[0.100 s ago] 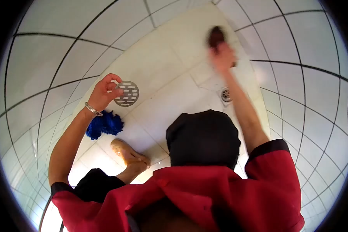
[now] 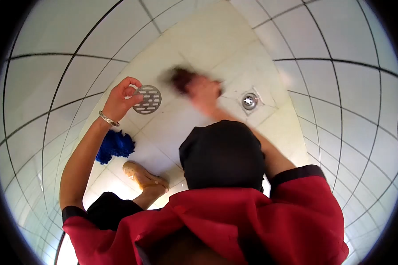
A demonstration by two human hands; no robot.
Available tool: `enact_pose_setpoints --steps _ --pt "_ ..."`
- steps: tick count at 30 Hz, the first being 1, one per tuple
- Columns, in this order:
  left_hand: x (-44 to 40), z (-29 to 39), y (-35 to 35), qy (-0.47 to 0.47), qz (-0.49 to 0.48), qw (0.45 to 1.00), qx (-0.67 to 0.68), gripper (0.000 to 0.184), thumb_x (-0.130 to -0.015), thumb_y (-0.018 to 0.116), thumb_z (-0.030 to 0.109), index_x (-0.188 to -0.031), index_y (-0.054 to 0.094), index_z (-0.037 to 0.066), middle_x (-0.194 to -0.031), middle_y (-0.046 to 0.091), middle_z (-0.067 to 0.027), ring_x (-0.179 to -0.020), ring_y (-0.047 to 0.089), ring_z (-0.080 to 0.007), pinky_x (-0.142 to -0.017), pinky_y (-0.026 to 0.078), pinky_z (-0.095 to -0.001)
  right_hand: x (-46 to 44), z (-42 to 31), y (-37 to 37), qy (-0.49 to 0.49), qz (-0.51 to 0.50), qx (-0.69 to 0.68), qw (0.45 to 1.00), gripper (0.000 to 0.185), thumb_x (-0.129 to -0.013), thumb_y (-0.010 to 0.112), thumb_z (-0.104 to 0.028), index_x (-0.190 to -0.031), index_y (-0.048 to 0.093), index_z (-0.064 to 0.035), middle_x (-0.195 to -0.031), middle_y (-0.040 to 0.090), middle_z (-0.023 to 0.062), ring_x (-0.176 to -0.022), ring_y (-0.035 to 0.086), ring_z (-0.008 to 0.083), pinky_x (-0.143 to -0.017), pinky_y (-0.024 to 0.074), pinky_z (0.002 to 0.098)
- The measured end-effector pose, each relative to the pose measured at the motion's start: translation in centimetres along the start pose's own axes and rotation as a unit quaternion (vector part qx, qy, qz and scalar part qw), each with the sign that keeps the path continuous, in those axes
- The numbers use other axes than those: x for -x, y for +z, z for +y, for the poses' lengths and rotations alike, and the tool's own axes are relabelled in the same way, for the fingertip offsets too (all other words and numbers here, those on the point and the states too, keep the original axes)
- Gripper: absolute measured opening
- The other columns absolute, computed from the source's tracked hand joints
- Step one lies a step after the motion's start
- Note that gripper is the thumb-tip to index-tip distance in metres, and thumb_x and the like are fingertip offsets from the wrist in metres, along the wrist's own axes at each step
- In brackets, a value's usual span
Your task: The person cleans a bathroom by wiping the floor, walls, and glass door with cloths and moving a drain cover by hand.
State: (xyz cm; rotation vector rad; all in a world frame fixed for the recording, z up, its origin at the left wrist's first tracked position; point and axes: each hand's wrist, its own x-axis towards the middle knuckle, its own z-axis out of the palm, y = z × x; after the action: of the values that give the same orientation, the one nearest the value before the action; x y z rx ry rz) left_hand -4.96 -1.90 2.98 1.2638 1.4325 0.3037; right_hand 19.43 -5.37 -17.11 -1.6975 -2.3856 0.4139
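A round slotted metal plate [image 2: 152,100] is pinched near its edge by the left hand [image 2: 126,97], seemingly to leave its face uncovered, while the right hand [image 2: 203,93] clamps a blurred dark object [image 2: 181,79], with a floor drain [image 2: 249,101] rightward and a blue bundle [image 2: 116,146] bodyward of the left hand.

A shaggy blue bundle [image 2: 115,146] lies near a tiled wall [image 2: 26,92].
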Motion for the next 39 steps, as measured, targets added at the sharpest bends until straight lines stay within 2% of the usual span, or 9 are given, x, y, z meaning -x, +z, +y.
enact_pose_setpoints --steps 3,7,9,14,20,25,30,34,39 --pt "6.4 5.8 -4.0 -0.048 -0.006 0.996 -0.074 0.023 -0.074 0.061 0.002 -0.094 0.050 0.006 -0.071 0.059 0.0007 -0.073 0.055 -0.0066 -0.065 0.043 -0.0214 6.4 -15.6 -5.2 -0.132 -0.041 -0.260 0.956 0.029 -0.072 0.057 -0.025 -0.101 0.059 -0.0254 -0.115 0.049 0.0009 -0.104 0.044 0.0278 -0.083 0.0332 0.0532" --pt "3.6 5.8 -2.5 0.024 -0.014 0.994 -0.108 0.023 -0.074 0.060 0.001 -0.094 0.050 0.006 -0.073 0.058 -0.0001 -0.073 0.055 -0.0066 -0.065 0.044 -0.0220 1.4 -2.9 -2.3 -0.049 0.051 -0.059 0.996 0.033 -0.077 0.048 -0.019 -0.108 0.057 -0.0227 -0.116 0.049 0.0087 -0.104 0.043 0.0343 -0.081 0.0302 0.0604" --pt "3.2 4.5 -1.7 0.006 -0.012 0.997 -0.072 0.023 -0.074 0.060 0.001 -0.094 0.050 0.006 -0.073 0.058 -0.0007 -0.072 0.056 -0.0068 -0.065 0.044 -0.0220 -3.2 6.9 -7.8 0.098 -0.037 -0.087 0.991 0.033 -0.071 0.053 -0.017 -0.103 0.057 -0.0165 -0.112 0.052 0.0083 -0.105 0.044 0.0284 -0.078 0.0327 0.0476" --pt "1.6 2.9 2.6 0.024 -0.035 0.999 -0.033 0.023 -0.074 0.059 0.000 -0.095 0.050 0.006 -0.071 0.058 -0.0005 -0.070 0.057 -0.0073 -0.065 0.044 -0.0209 7.9 15.0 -6.3 0.192 0.147 0.001 0.970 0.048 -0.058 0.060 -0.009 -0.105 0.052 -0.0106 -0.108 0.049 0.0111 -0.101 0.043 0.0304 -0.079 0.0343 0.0449" --pt "-1.3 3.7 9.2 0.047 -0.093 0.994 0.020 0.023 -0.073 0.059 0.000 -0.094 0.050 0.005 -0.071 0.058 -0.0007 -0.071 0.055 -0.0074 -0.066 0.043 -0.0207 12.3 5.3 -6.4 -0.082 0.020 -0.190 0.978 0.023 -0.069 0.053 -0.022 -0.091 0.060 -0.0186 -0.106 0.052 0.0067 -0.108 0.042 0.0269 -0.082 0.0316 0.0519" --pt "-2.7 5.0 12.5 0.082 -0.136 0.987 -0.012 0.022 -0.073 0.059 0.000 -0.092 0.050 0.004 -0.072 0.060 -0.0011 -0.070 0.055 -0.0073 -0.063 0.043 -0.0207 0.3 16.5 -8.9 -0.034 -0.063 0.019 0.997 0.042 -0.068 0.058 -0.019 -0.109 0.055 -0.0213 -0.123 0.047 0.0041 -0.115 0.038 0.0283 -0.085 0.0292 0.0539" --pt "-3.3 6.2 14.9 0.056 -0.163 0.985 0.001 0.022 -0.073 0.060 0.000 -0.093 0.050 0.005 -0.071 0.060 -0.0015 -0.069 0.055 -0.0070 -0.062 0.042 -0.0211 13.1 30.0 -13.6 0.016 0.013 -0.018 1.000 0.056 -0.059 0.070 -0.019 -0.112 0.052 -0.0158 -0.121 0.046 0.0081 -0.113 0.040 0.0289 -0.090 0.0320 0.0450" --pt "-5.1 6.3 19.0 0.021 -0.177 0.982 0.067 0.023 -0.074 0.060 0.000 -0.093 0.050 0.005 -0.069 0.058 -0.0008 -0.068 0.054 -0.0065 -0.062 0.042 -0.0203 22.5 24.8 -11.1 0.265 0.023 0.000 0.964 0.057 -0.057 0.072 -0.020 -0.110 0.053 -0.0152 -0.122 0.043 0.0093 -0.113 0.038 0.0299 -0.092 0.0300 0.0438" --pt "-7.1 9.0 22.3 0.059 -0.193 0.977 0.072 0.023 -0.075 0.059 0.002 -0.095 0.049 0.006 -0.068 0.057 -0.0010 -0.066 0.054 -0.0068 -0.060 0.042 -0.0206 30.5 15.0 -12.5 0.166 -0.022 -0.137 0.976 0.054 -0.055 0.071 -0.013 -0.106 0.054 -0.0155 -0.115 0.048 0.0081 -0.109 0.042 0.0287 -0.086 0.0320 0.0449"
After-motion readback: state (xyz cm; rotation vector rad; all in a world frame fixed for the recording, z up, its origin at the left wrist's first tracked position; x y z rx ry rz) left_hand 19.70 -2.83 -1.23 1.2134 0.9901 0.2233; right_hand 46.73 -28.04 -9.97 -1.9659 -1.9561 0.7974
